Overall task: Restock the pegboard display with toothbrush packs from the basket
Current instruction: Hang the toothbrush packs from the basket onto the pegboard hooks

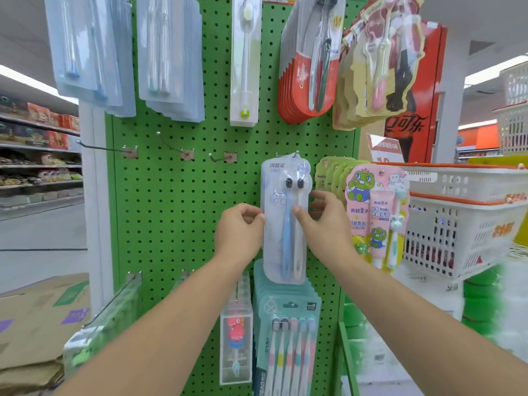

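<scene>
My left hand (238,224) pinches the left edge of the two-brush toothbrush pack (285,218) and my right hand (321,221) grips its right side, thumb on the front; the pack hangs against the green pegboard (177,218), its top at a hook (295,155); whether the hole is fully threaded, I cannot tell; if it is not, letting go would drop it onto the packs below; the white basket (457,224) sits to the right.
</scene>
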